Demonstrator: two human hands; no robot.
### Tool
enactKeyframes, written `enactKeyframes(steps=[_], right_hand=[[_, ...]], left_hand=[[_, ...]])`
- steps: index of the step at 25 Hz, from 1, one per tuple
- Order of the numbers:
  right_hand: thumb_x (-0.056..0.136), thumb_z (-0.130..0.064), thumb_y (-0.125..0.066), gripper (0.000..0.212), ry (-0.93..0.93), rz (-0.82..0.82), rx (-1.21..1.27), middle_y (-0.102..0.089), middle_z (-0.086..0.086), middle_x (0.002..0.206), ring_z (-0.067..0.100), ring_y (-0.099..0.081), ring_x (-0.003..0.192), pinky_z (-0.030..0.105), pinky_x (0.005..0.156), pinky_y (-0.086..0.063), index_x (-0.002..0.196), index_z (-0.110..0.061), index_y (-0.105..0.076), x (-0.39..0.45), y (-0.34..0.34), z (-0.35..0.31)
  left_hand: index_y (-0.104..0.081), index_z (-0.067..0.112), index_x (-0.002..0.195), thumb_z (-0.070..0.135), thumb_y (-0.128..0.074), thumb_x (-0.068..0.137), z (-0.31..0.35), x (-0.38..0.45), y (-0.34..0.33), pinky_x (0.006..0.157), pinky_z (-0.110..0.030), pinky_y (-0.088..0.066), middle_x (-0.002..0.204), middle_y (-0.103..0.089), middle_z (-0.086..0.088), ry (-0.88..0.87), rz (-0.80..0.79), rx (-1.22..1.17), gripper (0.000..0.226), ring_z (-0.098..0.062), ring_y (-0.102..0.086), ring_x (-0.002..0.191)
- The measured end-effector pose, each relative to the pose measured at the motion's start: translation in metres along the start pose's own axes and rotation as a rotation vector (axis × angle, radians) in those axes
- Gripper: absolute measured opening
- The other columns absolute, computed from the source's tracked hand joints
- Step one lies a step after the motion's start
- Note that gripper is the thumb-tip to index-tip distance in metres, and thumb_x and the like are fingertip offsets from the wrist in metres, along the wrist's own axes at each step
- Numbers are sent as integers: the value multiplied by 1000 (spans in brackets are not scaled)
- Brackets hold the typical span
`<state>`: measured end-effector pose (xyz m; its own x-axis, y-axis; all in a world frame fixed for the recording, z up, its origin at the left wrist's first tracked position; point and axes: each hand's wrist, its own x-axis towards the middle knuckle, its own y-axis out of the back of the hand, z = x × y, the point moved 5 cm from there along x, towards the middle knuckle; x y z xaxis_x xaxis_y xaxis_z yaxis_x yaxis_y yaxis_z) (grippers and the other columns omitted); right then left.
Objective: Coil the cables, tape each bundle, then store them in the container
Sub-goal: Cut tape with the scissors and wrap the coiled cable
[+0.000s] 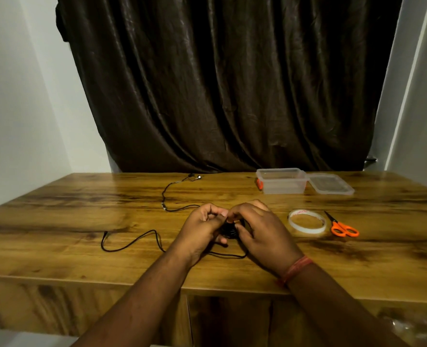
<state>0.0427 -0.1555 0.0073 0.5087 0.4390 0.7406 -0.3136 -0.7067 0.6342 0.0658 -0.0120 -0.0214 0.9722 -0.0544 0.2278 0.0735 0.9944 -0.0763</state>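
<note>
Two hands meet at the middle of a glossy wood-grain bench (82,209), working a thin black cable (132,242). Its coiled part is a small dark bundle (230,231) between the palms; the left hand (202,229) curls its fingers round the bundle from nine o'clock, and the right hand (257,231), with a reddish thread band (296,267) at the wrist, pinches it from three o'clock, so both grips are closed on the cable. Loose cable runs out toward nine o'clock in a wavy loop ending in a plug, and another length snakes toward twelve o'clock to small earbud ends near the far edge. At about two o'clock sits a clear rectangular plastic container (281,181), open, with its flat clear lid (331,184) touching its right side. At three o'clock lies a flat ring of translucent tape (307,222), and just beside it orange-handled scissors (342,226). A dark, creased satin curtain (220,83) hangs behind the bench. Bare wood stretches widely toward nine o'clock and along the near edge.
</note>
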Motion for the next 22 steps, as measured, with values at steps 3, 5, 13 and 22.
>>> enactKeyframes(steps=[3,5,13,22], right_hand=[[87,-8,-62,27,50,-51,-35,-61,-10,105,9,-52,107,26,89,-46,110,-22,-61,0,-4,-2],[87,-8,-62,28,31,-32,-8,-61,-10,106,8,-52,107,23,90,-44,111,-22,-61,-1,-2,-2],[89,-17,-69,25,-355,-14,304,-66,-12,97,-3,-61,96,15,80,-50,109,-30,-63,-5,-2,24],[90,-11,-65,21,-416,23,383,-66,-8,87,3,-62,82,14,67,-49,95,-31,-65,-6,-1,25]], left_hand=[[-57,5,97,0,-55,94,2,-1,3,46,-25,-49,75,-68,-8,20,30,-53,6,-14,-63,58],[-56,5,99,1,-58,93,3,-2,3,45,-25,-49,76,-69,-6,18,36,-83,8,-13,-63,59],[-55,7,100,-3,-62,90,7,-6,-1,43,-22,-49,93,-63,-11,-29,-4,1,16,-9,-65,66],[-57,24,90,19,-67,90,9,-7,-5,48,-30,-42,61,-57,4,-254,104,521,10,-15,-52,49]])
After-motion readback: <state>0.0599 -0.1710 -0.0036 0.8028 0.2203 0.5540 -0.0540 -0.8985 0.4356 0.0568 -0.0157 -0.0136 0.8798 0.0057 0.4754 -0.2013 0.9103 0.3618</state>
